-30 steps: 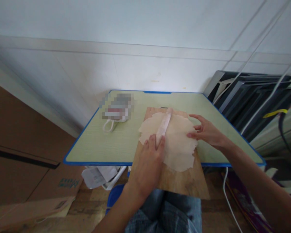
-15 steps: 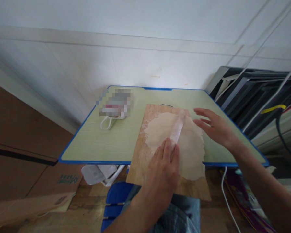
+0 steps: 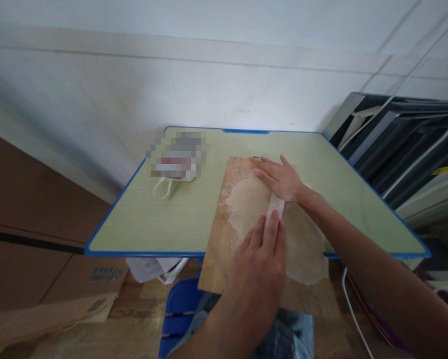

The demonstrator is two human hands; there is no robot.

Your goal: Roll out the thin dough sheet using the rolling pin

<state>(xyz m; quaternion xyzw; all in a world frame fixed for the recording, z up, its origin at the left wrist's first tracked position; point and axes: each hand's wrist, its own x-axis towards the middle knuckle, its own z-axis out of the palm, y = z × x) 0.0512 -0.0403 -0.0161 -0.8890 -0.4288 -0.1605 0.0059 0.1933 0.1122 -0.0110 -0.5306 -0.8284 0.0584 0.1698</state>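
A large, thin sheet of pale dough (image 3: 246, 199) lies on a floured wooden board (image 3: 217, 262), with its ragged right side hanging past the board's edge. Across it rests a whitish rolling pin (image 3: 276, 203), pointing away from me. My left hand (image 3: 260, 262) is closed over the pin's near end, fingers along its top. Over the far end lies my right hand (image 3: 282, 180), palm down with its fingers stretched out and spread; it hides that end and part of the board's top edge.
The board's far part sits on a pale green table with a blue rim (image 3: 145, 253). A blurred-out item with a white loop (image 3: 162, 188) is at the left. Dark flat panels (image 3: 414, 132) lean at the right. Below are a blue chair (image 3: 181, 304) and a cardboard box (image 3: 40, 279).
My right hand has moved left from beside the dough onto the far end of the rolling pin. My left hand stays on the near end. The view has shifted slightly.
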